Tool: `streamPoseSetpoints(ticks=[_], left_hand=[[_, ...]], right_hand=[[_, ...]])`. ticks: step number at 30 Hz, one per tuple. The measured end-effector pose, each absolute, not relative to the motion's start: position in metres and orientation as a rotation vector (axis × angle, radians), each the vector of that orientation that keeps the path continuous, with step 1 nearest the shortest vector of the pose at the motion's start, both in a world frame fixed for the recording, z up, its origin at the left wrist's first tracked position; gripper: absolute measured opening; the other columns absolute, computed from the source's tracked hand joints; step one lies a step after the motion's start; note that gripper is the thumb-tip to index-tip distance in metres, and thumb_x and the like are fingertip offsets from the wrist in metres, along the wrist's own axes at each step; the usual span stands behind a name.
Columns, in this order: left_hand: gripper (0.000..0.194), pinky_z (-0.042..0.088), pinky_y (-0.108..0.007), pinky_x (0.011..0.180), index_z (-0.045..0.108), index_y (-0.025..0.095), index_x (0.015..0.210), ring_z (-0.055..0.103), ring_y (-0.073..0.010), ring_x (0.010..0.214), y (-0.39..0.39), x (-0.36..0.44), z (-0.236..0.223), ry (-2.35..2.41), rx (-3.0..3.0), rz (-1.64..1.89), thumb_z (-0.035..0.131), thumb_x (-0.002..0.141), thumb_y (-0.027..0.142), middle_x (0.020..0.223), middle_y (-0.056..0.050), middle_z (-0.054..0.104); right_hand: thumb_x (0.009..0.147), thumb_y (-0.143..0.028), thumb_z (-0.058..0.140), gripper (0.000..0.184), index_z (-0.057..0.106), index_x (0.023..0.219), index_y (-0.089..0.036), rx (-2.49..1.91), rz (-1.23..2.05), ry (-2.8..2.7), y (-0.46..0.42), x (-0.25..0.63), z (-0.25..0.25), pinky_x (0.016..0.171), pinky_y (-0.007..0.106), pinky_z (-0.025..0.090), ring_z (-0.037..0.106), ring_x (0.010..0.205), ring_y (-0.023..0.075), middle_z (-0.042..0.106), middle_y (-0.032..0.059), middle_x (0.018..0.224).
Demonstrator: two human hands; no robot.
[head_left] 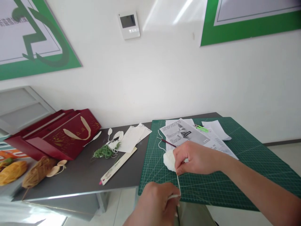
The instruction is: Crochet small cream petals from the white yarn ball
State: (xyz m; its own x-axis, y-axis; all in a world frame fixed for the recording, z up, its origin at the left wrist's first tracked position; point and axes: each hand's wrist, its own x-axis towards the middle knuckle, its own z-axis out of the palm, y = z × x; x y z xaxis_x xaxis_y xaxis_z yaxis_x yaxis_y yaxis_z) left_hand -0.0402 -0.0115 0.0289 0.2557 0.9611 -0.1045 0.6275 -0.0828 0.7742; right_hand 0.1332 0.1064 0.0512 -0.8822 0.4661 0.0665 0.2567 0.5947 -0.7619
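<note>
My right hand (190,158) pinches white yarn beside a small white yarn ball (168,160) on the green cutting mat (249,175). From its fingertips a taut white yarn strand (178,183) runs down to my left hand (158,199). That hand is closed on the strand at the mat's front edge, and a short pale length shows across its fingers. Behind the ball lies a crochet hook (168,143) with a dark red shaft, partly hidden by my right hand. Loose white yarn curls beside it.
Printed sheets (188,133) and green thread snips (201,128) lie at the back of the mat. Leftward are white paper cards (131,138), green yarn (103,152), a ruler-like strip (118,165), red gift bags (66,135) and a brown yarn skein (39,172).
</note>
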Motion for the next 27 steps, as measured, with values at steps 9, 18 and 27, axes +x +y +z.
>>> streamPoseSetpoints(ticks=[9, 18, 27], left_hand=[[0.020, 0.038, -0.020, 0.048, 0.064, 0.016, 0.067, 0.062, -0.0148, 0.049, 0.001, -0.042, 0.038, 1.461, 1.563, 0.651, 0.053, 0.083, 0.023, 0.051, 0.000, 0.060], [0.016, 0.036, -0.020, 0.039, 0.064, 0.012, 0.062, 0.053, -0.0096, 0.039, 0.023, -0.041, 0.010, 1.289, 1.108, 0.838, 0.066, 0.070, 0.026, 0.055, -0.002, 0.063], [0.023, 0.035, -0.017, 0.030, 0.064, 0.012, 0.055, 0.052, -0.0086, 0.034, 0.033, -0.048, 0.000, 1.203, 0.928, 0.765, 0.073, 0.060, 0.033, 0.047, -0.001, 0.061]], right_hand=[[0.079, -0.040, 0.074, 0.028, 0.076, 0.072, -0.013, -0.656, 1.451, -2.167, 0.083, 0.137, -0.003, 0.052, 0.021, 0.036, 0.051, 0.059, 0.0112, 0.055, 0.0004, 0.064], [0.088, -0.007, 0.047, 0.029, 0.065, 0.067, -0.017, -0.716, 0.706, -2.321, 0.028, 0.139, -0.011, 0.054, 0.024, 0.035, 0.056, 0.062, 0.0133, 0.061, 0.0013, 0.067], [0.091, -0.004, 0.039, 0.034, 0.064, 0.075, -0.019, -0.704, -0.033, -2.493, 0.022, 0.159, 0.013, 0.050, 0.028, 0.037, 0.054, 0.057, 0.0160, 0.058, 0.0016, 0.063]])
